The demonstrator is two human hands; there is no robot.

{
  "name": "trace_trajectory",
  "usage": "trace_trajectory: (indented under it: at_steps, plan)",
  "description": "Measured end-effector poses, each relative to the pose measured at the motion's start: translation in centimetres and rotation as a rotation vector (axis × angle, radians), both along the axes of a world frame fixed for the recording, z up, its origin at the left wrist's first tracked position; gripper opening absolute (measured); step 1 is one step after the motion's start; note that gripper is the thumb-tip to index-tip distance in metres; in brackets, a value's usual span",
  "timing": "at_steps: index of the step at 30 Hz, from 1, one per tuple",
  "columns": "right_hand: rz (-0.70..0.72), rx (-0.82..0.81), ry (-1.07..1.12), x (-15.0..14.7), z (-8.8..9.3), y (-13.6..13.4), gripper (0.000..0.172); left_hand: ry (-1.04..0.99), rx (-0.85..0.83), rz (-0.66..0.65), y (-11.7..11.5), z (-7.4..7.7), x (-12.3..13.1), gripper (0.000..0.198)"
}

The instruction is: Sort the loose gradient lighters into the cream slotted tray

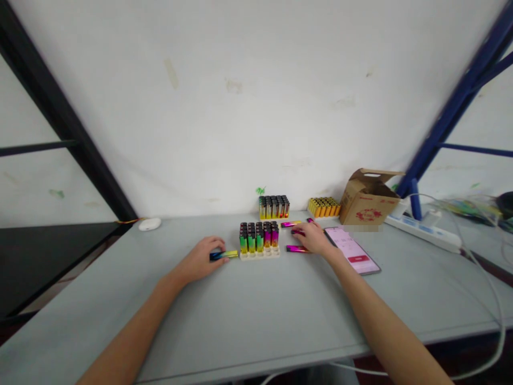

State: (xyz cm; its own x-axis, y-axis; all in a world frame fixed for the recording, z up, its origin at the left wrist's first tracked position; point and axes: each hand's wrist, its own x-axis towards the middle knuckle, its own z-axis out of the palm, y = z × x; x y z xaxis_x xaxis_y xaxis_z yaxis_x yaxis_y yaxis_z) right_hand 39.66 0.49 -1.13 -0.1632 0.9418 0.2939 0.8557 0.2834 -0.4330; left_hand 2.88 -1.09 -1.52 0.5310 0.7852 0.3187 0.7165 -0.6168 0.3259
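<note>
Two hands at work, one either side of the white lighter tray (260, 256), which we take as our landmark. Just left of the tray, our left hand (208, 255) has a narrow grip, thumb and fingers about a blue-and-yellow lighter (231, 254) lying sideways, its yellow end pointing at the tray. Right of the tray, our right hand (313, 237) is palm down, fingers bent, fingertips at a dark purple lighter (297, 232); whether they pinch it or only touch it, we cannot tell.

In the tray, lighters stand upright, black tops up: green-and-yellow ones (251, 243) to the left, magenta-and-gold ones (271, 238) to the right. Holes show along its near edge. Also right of the tray we note a magenta lighter (294, 248) lying nearer us than the purple one, and a pink-and-yellow lighter (290, 224) lying farther off.

Behind the tray stands a block of dark-topped lighters (274, 208). Farther right of the tray: a lit smartphone (352, 251) and an open cardboard box (366, 206).
</note>
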Motion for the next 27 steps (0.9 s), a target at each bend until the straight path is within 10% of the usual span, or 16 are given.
trace_trajectory:
  at_steps: [10,27]
  plan:
    - [0.295,-0.295,1.236,-1.5,2.6,-1.6,0.038,-0.013,-0.014,-0.001,-0.4,0.4,0.4,0.022]
    - [0.246,-0.301,1.277,-3.6,2.8,-2.6,0.033,0.013,-0.022,-0.017,-0.1,0.3,0.1,0.024]
